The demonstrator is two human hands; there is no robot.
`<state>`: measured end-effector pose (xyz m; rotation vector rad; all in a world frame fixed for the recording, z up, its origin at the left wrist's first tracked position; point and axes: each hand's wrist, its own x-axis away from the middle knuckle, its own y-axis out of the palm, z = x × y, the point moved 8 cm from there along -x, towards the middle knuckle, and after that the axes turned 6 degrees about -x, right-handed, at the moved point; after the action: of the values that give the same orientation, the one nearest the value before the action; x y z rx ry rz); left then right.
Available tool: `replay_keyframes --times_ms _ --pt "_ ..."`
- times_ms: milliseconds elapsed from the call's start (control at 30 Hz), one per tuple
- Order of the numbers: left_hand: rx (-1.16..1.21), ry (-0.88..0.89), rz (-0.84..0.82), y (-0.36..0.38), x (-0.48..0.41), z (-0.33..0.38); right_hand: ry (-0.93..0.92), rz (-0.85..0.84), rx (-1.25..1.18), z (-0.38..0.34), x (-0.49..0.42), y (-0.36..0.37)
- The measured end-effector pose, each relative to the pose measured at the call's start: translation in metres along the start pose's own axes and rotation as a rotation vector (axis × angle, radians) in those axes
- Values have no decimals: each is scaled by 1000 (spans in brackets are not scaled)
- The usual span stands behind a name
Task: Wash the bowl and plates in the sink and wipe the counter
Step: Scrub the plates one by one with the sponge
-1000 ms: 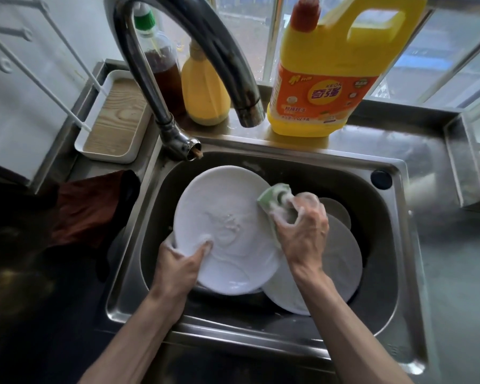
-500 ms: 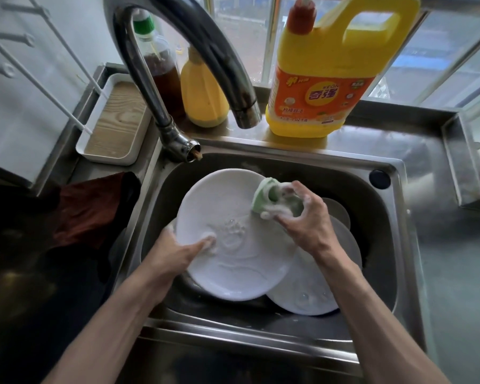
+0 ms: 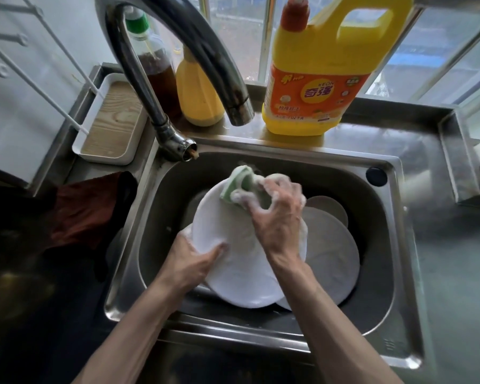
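sink (image 3: 399, 273): brushed steel | plate (image 3: 233, 278): glossy white | jug (image 3: 327, 51): shiny plastic

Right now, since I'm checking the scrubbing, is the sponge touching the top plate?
Touching. Head view: the right hand presses the sponge onto the far rim of the top plate.

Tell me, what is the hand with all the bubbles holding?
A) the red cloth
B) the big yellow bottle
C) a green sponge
C: the soapy right hand grips a green sponge against the top edge of the white plate, which the left hand holds over the sink.
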<state>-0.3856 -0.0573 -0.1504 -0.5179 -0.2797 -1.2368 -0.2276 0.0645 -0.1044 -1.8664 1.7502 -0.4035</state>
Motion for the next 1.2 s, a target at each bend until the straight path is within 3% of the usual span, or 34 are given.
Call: replay_keyframes --times_ms 133,233,300,433,600,733,867,967,1033,1200 --pt "78 -18 42 1 4 -3 -60 -98 -90 -18 6 18" --pt "140 -38 119 -6 10 -9 90 71 53 7 -4 -7" --pt "208 -42 196 -13 12 -16 246 164 -21 27 -3 -27" --pt "346 -62 200 -8 17 -18 378 13 -193 42 4 -28" --pt "328 -157 -110 -4 14 -7 257 -237 -150 46 -22 -30" --pt "185 -93 -52 -12 -3 4 154 -385 -96 35 -26 -22" --pt "221 -54 79 -9 -5 3 206 -91 -94 46 -17 -35" --pt "297 -52 189 -20 -4 -3 170 15 108 53 5 -42" --pt "341 -36 193 -17 -2 -3 33 -44 232 42 22 -33" --pt "320 -19 225 -9 -3 -5 -89 -245 -17 -1 50 10"
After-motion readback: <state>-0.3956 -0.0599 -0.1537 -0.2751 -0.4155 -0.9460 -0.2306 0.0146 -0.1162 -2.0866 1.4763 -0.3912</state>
